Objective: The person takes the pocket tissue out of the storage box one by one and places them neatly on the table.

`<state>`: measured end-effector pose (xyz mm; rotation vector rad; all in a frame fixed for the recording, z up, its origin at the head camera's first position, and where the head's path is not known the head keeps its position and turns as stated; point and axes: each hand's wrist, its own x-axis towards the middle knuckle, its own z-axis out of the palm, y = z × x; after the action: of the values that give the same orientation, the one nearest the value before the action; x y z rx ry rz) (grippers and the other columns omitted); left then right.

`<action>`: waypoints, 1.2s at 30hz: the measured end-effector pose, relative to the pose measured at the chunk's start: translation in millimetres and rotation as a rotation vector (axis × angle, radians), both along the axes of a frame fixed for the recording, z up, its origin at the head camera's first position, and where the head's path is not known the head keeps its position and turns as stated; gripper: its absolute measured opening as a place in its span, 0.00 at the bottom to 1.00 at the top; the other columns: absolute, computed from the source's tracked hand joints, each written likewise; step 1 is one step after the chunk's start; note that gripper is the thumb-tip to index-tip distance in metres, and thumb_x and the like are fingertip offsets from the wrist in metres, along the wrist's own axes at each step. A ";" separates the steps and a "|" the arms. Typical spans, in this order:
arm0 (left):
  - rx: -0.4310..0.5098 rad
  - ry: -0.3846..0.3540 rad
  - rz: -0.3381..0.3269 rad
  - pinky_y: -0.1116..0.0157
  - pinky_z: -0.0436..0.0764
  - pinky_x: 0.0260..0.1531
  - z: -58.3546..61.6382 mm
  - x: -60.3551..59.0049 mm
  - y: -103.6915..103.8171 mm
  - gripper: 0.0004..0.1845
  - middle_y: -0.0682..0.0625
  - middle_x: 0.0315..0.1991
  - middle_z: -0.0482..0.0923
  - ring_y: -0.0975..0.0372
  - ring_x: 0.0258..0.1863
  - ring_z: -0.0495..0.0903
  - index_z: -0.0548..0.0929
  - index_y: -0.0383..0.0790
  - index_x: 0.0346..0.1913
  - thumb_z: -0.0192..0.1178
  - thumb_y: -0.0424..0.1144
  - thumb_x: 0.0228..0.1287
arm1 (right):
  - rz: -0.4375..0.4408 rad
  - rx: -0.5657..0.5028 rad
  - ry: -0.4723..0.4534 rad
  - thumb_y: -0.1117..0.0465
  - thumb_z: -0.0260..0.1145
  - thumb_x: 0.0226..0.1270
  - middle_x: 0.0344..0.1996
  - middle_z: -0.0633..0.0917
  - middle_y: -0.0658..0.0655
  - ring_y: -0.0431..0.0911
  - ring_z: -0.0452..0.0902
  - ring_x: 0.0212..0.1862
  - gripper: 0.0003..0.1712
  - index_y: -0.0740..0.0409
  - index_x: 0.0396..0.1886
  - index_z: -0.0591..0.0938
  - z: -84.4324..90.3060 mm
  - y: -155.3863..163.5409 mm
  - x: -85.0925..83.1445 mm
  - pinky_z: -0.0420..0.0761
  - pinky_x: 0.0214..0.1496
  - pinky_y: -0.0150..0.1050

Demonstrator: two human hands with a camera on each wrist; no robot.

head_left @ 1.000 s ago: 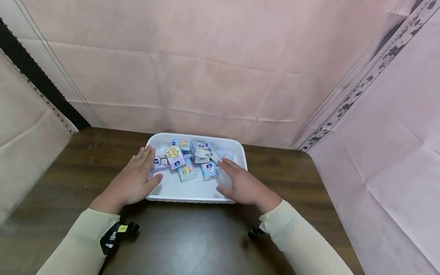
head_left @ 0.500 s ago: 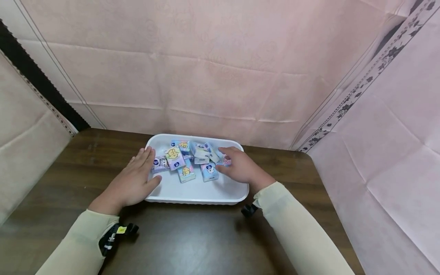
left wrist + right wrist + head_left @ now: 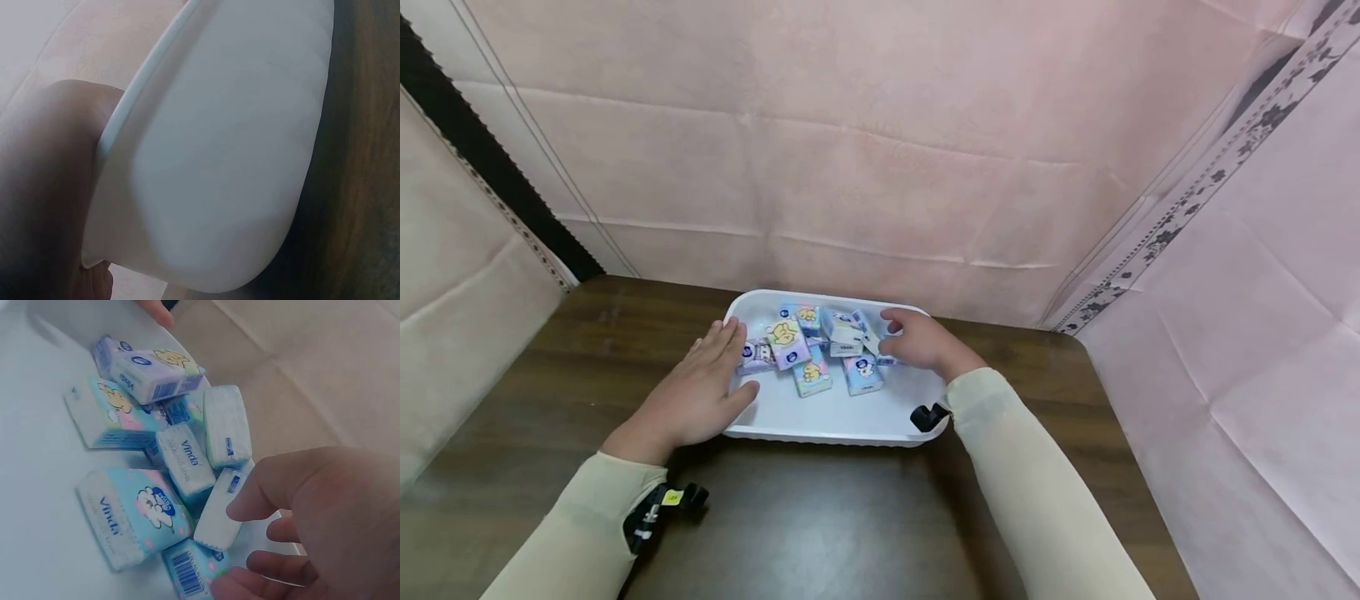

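Observation:
Several small Vinda tissue packs with cartoon prints lie heaped in a white plastic tray (image 3: pixel 842 421). My left hand (image 3: pixel 692 396) rests along the tray's left rim, fingers straight, thumb reaching over the corner; in the left wrist view it lies against the tray wall (image 3: pixel 219 156). My right hand (image 3: pixel 925 342) hovers over the right end of the heap, its thumb and fingers spread apart. Seen from the right wrist, the thumb tip overlaps a tissue pack standing on its edge (image 3: pixel 219 512), and the fingertips are right at a blue tissue pack (image 3: pixel 190 569) below it.
The tray stands on a dark brown wooden table (image 3: pixel 820 517). A pale pink cloth (image 3: pixel 880 192) hangs close behind it, with more cloth at both sides. Black camera mounts (image 3: pixel 658 508) sit on the wrists.
My right hand has moved up and left from the tray's right rim to over the packs at the right end. The left hand stays at the left rim.

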<state>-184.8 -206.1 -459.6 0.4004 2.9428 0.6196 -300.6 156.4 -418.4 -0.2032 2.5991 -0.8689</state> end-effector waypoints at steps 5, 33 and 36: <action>0.001 0.006 0.004 0.32 0.45 0.90 -1.5 0.3 3.2 0.53 0.45 0.95 0.29 0.43 0.95 0.29 0.38 0.41 0.94 0.53 0.63 0.86 | 0.011 0.006 -0.025 0.51 0.75 0.75 0.76 0.79 0.59 0.55 0.79 0.70 0.44 0.44 0.88 0.72 -0.8 -3.5 -5.9 0.80 0.78 0.58; -0.008 0.019 0.008 0.32 0.46 0.90 -1.1 -0.5 -0.1 0.53 0.44 0.95 0.30 0.42 0.95 0.31 0.37 0.41 0.94 0.54 0.62 0.86 | 0.014 -0.025 -0.055 0.55 0.77 0.74 0.78 0.80 0.58 0.57 0.78 0.76 0.46 0.49 0.88 0.71 -8.0 -19.7 -10.3 0.75 0.84 0.59; -0.006 0.015 0.009 0.32 0.46 0.90 -1.2 -0.1 0.7 0.53 0.44 0.95 0.29 0.42 0.95 0.31 0.37 0.41 0.94 0.54 0.62 0.85 | 0.005 -0.051 -0.065 0.56 0.77 0.75 0.78 0.80 0.58 0.57 0.78 0.78 0.45 0.50 0.87 0.71 -10.1 -19.7 -10.6 0.74 0.85 0.60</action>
<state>-185.0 -205.3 -460.8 0.3932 2.9620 0.6108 -311.1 136.7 -428.5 -0.1922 2.5175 -0.9254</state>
